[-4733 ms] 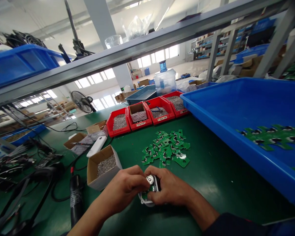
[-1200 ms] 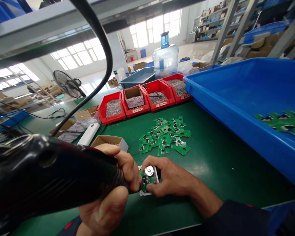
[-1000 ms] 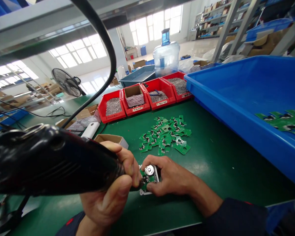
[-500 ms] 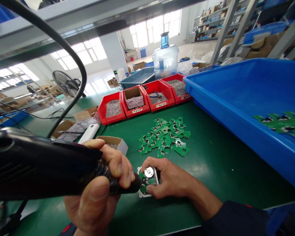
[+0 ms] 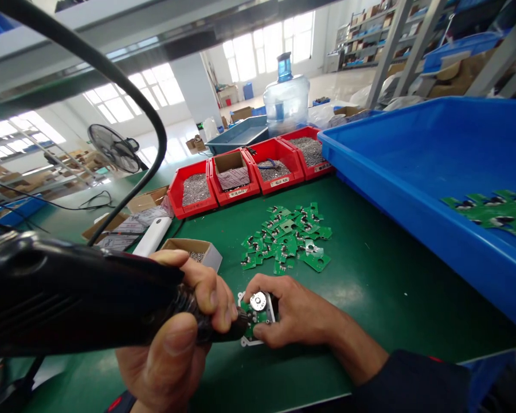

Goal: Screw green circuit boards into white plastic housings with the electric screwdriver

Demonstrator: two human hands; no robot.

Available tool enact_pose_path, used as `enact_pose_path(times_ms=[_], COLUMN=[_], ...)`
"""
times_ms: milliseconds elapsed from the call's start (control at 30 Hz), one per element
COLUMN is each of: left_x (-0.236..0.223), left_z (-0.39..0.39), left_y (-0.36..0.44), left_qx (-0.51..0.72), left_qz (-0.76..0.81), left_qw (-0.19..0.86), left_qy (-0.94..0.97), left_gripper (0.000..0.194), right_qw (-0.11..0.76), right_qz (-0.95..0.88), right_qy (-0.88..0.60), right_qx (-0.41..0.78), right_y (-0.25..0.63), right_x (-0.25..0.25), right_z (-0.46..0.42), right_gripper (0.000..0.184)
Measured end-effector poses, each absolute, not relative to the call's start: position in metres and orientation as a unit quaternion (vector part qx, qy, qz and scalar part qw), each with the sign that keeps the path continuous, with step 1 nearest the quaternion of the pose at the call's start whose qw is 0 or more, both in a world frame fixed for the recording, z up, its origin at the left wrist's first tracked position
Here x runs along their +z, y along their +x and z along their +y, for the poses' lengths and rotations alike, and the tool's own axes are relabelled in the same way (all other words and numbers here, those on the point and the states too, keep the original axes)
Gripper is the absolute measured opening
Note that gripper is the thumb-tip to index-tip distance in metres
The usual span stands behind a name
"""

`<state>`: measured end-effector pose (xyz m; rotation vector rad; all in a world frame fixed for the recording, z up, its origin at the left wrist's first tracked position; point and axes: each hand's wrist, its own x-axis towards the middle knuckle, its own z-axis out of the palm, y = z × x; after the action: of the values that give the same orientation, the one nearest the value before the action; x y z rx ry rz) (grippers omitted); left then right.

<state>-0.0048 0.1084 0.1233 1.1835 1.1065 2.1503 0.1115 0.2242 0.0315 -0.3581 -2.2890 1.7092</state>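
Observation:
My left hand (image 5: pixel 184 338) is wrapped round a black electric screwdriver (image 5: pixel 77 301), whose tip points at a small green circuit board assembly (image 5: pixel 257 314) on the green bench. My right hand (image 5: pixel 292 312) pinches that assembly from the right and holds it down; a round silver part shows on its top. A black cable (image 5: pixel 124 115) arcs up from the tool. A pile of loose green circuit boards (image 5: pixel 288 238) lies just beyond my hands.
A small cardboard box of screws (image 5: pixel 193 252) sits behind my left hand. Red bins of screws (image 5: pixel 245 178) line the back. A big blue tray (image 5: pixel 413 178) with more boards stands at the right. A water bottle, a fan and cartons stand behind.
Nearly five seconds ago both hands held the assembly. My left hand then took up the screwdriver; over the last second its tip has shifted slightly on the board.

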Motion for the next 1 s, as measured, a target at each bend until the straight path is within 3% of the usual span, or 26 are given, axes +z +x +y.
enact_pose_path(times_ms=[733, 1000], left_x=[0.1182, 0.1270], left_z=[0.1125, 0.1183], left_y=[-0.0030, -0.0005], left_qx=[0.734, 0.791], left_qz=[0.410, 0.393], left_qw=[0.257, 0.222], left_qy=[0.477, 0.413], left_gripper=[0.031, 0.035], right_qw=[0.129, 0.127], right_qz=[-0.793, -0.789], right_qy=[-0.114, -0.125], right_qx=[0.584, 0.588], right_y=[0.1121, 0.1122], right_x=[0.0349, 0.0332], right_z=[0.2242, 0.2235], right_gripper=[0.033, 0.037])
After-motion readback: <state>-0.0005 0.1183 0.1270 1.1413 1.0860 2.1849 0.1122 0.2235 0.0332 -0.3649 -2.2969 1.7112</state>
